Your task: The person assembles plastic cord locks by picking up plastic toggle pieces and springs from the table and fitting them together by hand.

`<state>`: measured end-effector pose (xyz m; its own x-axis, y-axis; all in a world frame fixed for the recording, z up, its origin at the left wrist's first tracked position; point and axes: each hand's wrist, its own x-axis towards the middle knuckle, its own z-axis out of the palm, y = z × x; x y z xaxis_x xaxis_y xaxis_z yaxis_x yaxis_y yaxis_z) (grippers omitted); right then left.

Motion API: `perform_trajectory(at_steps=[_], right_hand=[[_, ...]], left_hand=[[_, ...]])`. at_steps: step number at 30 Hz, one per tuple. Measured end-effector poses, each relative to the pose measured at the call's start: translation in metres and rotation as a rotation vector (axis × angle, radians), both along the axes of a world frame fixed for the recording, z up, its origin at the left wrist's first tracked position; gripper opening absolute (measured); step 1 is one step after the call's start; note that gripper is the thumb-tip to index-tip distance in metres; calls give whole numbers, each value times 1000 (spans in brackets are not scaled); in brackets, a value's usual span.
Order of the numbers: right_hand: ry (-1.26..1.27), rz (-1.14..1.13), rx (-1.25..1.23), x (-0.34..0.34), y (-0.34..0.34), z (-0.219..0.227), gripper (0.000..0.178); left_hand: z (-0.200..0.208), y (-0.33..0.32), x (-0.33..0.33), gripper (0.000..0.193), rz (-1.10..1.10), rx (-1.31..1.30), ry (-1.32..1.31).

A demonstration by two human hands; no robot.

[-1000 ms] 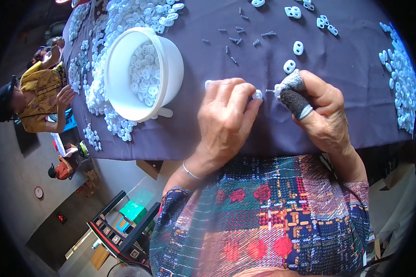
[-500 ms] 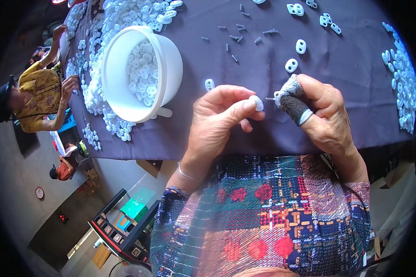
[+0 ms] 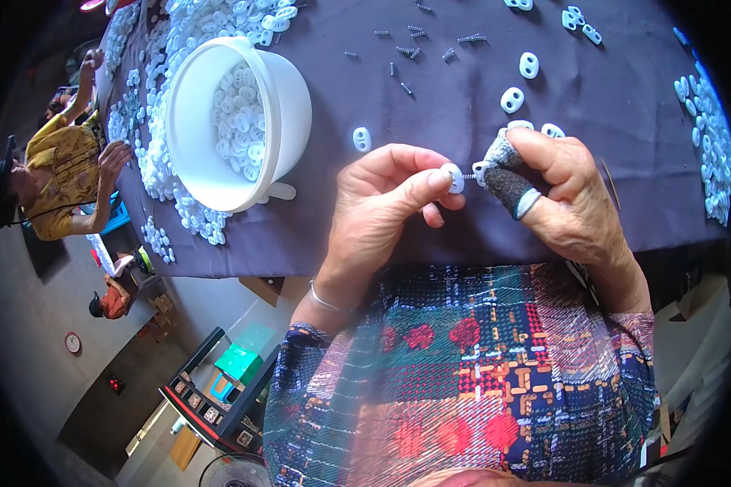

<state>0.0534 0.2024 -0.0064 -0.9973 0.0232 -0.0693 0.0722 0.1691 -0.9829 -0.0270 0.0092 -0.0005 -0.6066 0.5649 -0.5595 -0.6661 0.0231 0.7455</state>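
Observation:
Between thumb and fingertips, my left hand (image 3: 374, 199) pinches a white oval plastic piece (image 3: 456, 180) with two holes. My right hand (image 3: 573, 187) wears a dark cloth cover (image 3: 512, 193) on its thumb and a pale grey one (image 3: 502, 151) on its index finger. Those fingertips are closed on a small white plastic piece (image 3: 480, 172), partly hidden by them. A thin metal spring (image 3: 468, 176) bridges the narrow gap between both pieces, its left end at the left-hand piece. Just beyond my left hand lies another white oval piece (image 3: 361, 139).
A white tub (image 3: 294, 122) of white pieces stands left, beside a large heap (image 3: 156, 154) of them. Loose springs (image 3: 408, 52) and single ovals (image 3: 512, 100) lie farther back on the dark cloth (image 3: 325, 49). Another pile (image 3: 711, 138) is at the right edge. A co-worker (image 3: 61, 170) sits far left.
My two hands have come closer together, and the spring's left end now meets the left-hand piece. The view has shifted slightly, and white pieces behind my right hand have come into sight.

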Motion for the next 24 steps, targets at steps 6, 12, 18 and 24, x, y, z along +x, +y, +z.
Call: perform_trajectory(at_steps=[6,12,18,24], right_hand=[[-11,14,55,1,0,-2,11],[-38,42,147,1,1,-1,17],[-45,55,166,1,0,-4,19],[-49,46,113,0,-2,-7,15]], left_hand=[[-1,1,1,15,-6,-27,10],[-3,3,4,16,-5,-70,59],[-2,6,7,16,-8,-91,111],[-1,11,13,14,57,-105,163]])
